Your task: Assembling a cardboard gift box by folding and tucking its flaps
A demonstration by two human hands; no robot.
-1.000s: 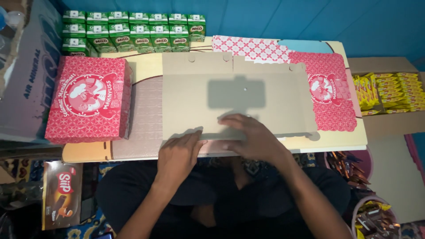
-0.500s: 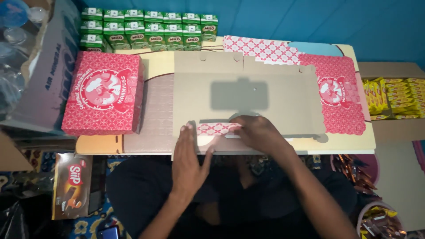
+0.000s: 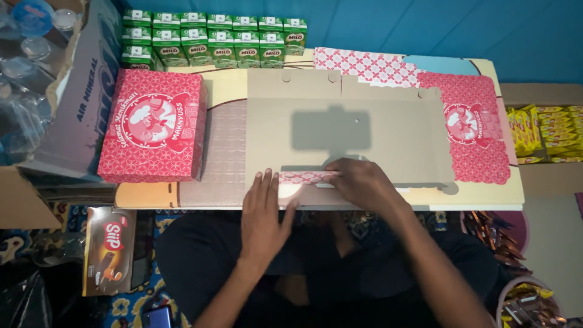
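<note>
Low table (image 3: 486,197) against blue wall; one flat carton (image 3: 388,143), one red box (image 3: 152,124) at 9 o'clock; left hand (image 3: 262,212), right hand (image 3: 358,182) apart, flat, pressing flap (image 3: 303,177).

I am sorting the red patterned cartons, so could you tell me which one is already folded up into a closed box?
The red box at the table's left end, below the green drink cartons. The one under both hands lies flat, unfolded, brown side up.
</note>
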